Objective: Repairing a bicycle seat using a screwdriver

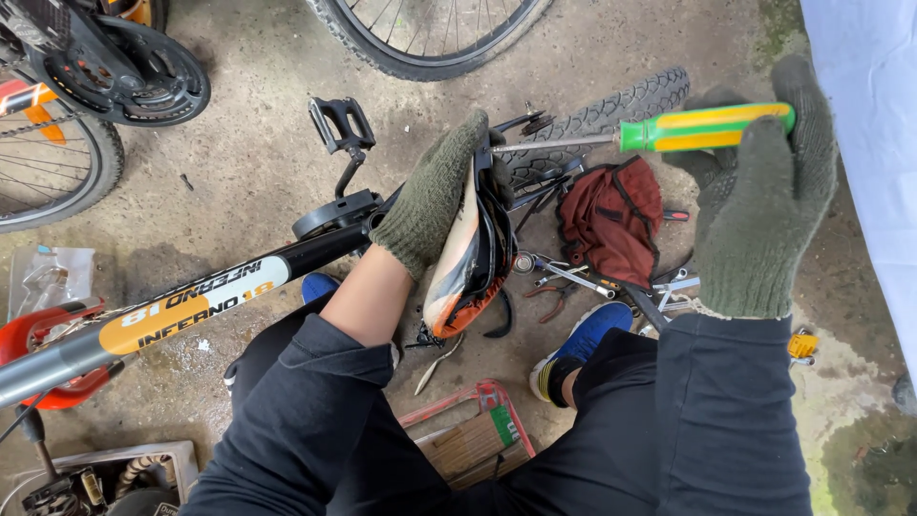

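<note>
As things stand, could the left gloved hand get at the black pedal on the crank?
Probably yes. The left hand rests on the orange and black bicycle saddle, and the black pedal stands just beyond on bare concrete, nothing between them; it would first have to release the saddle.

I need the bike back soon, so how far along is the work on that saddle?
Done: the bike frame is laid over and tools are spread on the floor. In hand: the left hand grips the saddle while the right hand drives a green and yellow screwdriver toward its underside. Left: the saddle looks still attached, and whether the fastener is loose cannot be seen.
</note>
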